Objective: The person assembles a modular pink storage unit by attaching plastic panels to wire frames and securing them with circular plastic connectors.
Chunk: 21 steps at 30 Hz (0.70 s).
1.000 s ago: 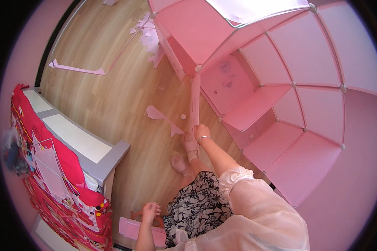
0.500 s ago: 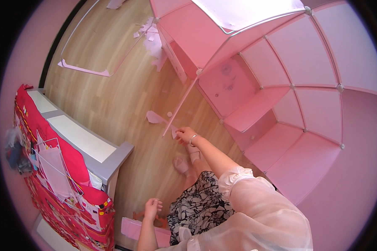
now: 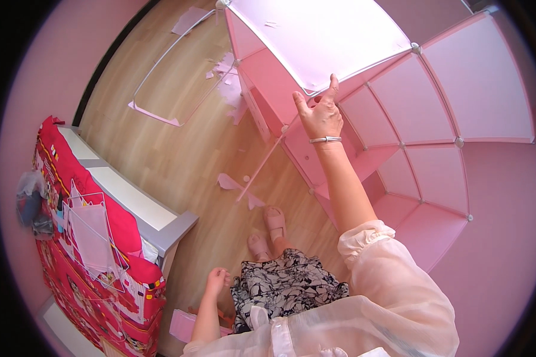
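Observation:
My right hand (image 3: 323, 119) reaches up to the near corner of a pink cube shelf (image 3: 268, 83) of wire-framed panels. Thumb and index finger are spread, one on each side of the corner of the pale top panel (image 3: 333, 41); whether they touch it I cannot tell. The other fingers are partly hidden. Low beside my skirt hangs my left hand (image 3: 218, 279), its fingers loosely curled with nothing visible in them. From a lower joint of the shelf, a thin pink panel edge (image 3: 261, 168) sticks out over the floor.
A bed with a red patterned cover (image 3: 95, 291) stands at the left, wire frames and a pink panel (image 3: 92, 238) on it. A wire frame (image 3: 155, 119) juts out left of the shelf. Pink scraps (image 3: 229, 89) lie on the wooden floor. Pink panels (image 3: 183, 324) are stacked at lower left.
My right hand has risen from low by the protruding panel edge to the shelf's top corner, its fingers spreading. My left hand stays low. The view has shifted slightly.

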Motion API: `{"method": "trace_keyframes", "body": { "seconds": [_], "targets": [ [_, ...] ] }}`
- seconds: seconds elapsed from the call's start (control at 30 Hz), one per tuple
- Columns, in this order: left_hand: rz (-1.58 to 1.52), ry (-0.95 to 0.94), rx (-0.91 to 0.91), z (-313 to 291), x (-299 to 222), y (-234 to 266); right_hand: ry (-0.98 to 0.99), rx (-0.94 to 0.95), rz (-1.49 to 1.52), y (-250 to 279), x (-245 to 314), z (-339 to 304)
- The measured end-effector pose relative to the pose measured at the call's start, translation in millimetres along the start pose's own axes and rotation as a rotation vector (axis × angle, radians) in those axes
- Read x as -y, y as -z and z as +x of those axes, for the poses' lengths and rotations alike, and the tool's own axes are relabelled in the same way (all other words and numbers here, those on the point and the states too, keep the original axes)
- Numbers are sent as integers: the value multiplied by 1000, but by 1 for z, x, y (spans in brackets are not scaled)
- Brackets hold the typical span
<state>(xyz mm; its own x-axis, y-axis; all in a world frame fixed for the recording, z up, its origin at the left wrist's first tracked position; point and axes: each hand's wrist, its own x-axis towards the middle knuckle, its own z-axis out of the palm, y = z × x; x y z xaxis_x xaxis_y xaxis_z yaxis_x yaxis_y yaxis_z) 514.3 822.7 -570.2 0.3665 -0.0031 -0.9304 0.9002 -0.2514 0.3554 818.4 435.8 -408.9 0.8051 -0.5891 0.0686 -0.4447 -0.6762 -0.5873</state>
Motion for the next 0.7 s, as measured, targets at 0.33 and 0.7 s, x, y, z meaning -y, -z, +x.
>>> {"method": "trace_keyframes", "body": {
  "seconds": [0.33,0.7],
  "targets": [
    [18,-31,15,21,-4,29,135,50,-395,-14,-9,16],
    [279,-241,-24,49,-96,110,22,-88,-335,-12,-17,13]
  ]
}}
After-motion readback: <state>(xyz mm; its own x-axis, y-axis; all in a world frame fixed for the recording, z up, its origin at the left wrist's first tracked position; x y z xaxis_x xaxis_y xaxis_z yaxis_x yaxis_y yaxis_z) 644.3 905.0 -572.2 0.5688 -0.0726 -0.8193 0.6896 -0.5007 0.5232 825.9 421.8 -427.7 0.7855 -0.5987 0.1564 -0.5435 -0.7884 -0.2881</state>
